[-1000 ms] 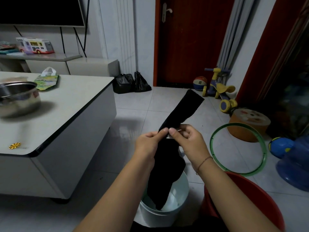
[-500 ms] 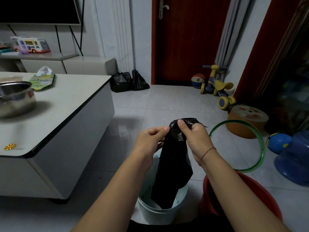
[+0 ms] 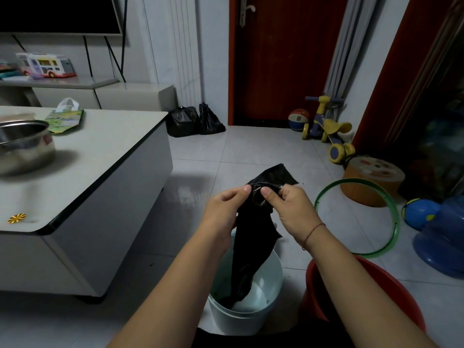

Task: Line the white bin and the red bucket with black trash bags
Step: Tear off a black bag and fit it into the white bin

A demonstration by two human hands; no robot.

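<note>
At frame centre, left hand (image 3: 226, 209) and right hand (image 3: 288, 209) each pinch the bag (image 3: 251, 247) top, tail hanging into the bin (image 3: 241, 320); bucket (image 3: 376, 285) lower right. Risk: film layers cling, mouth stays closed, grip slips.

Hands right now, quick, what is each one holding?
Left hand: pinching the black trash bag near its top.
Right hand: pinching the same bag.

A steel pot (image 3: 23, 144) stands on the grey table (image 3: 100, 156) near a tissue pack (image 3: 65, 119). On the floor a green hoop (image 3: 396, 222) lies beside what looks like a round stool (image 3: 374, 179), a ride-on toy (image 3: 329, 129) behind.
</note>
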